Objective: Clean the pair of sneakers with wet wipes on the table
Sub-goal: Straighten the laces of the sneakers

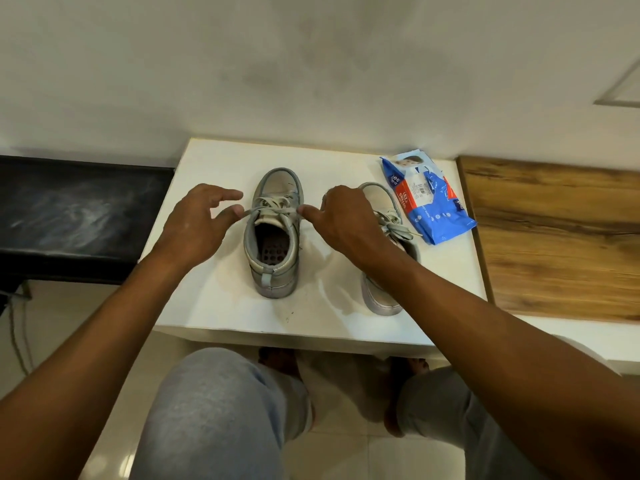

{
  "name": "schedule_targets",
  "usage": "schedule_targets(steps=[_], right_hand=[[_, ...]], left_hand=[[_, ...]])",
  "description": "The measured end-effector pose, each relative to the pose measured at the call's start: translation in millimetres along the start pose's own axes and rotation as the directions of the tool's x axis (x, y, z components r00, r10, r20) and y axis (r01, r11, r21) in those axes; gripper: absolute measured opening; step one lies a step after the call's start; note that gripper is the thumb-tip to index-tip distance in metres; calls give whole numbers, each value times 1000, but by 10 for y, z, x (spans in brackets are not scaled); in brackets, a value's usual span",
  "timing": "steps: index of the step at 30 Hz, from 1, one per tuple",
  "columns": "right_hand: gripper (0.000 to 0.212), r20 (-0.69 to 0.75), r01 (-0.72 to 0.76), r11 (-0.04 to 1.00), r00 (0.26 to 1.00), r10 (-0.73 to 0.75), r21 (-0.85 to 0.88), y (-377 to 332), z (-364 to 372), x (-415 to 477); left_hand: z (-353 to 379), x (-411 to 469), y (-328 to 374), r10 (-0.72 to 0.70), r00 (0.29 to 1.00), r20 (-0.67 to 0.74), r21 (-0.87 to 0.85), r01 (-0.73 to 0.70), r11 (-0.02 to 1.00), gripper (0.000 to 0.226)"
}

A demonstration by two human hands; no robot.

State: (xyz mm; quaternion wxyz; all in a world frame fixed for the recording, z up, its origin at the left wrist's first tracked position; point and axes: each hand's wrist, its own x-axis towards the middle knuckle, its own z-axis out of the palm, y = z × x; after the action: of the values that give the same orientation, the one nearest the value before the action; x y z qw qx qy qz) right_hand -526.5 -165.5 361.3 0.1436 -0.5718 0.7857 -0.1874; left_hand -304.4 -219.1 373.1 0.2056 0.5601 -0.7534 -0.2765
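The left hand, at 9 o'clock of the grey high-top sneaker, pinches one lace end at its thumb, its other fingers spread. The sneaker stands mid-table, toe to 12. At its 3 o'clock the right hand pinches the other end. An even, level pull should keep the shoe from sliding or tipping. The second sneaker stands further right, with the wet wipes pack at 2 o'clock, untouched.
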Motion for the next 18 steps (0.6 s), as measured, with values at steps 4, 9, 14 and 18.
schedule_targets(steps=[4,9,14,18], right_hand=[[35,-80,80,984,995,-68,162,-105,-31,12],[35,167,140,927,964,-208,347,-158,-14,-61],[25,182,49,909,974,-135,413,-113,-41,-44],[32,203,5,923,975,-90,385,-123,-88,-56]], left_hand=[[27,-11,48,49,995,88,-45,-46,998,26],[71,8,40,-35,993,111,-152,52,987,21],[38,28,-18,-68,972,225,-227,120,966,17],[26,49,-11,-110,970,216,-137,142,980,14]])
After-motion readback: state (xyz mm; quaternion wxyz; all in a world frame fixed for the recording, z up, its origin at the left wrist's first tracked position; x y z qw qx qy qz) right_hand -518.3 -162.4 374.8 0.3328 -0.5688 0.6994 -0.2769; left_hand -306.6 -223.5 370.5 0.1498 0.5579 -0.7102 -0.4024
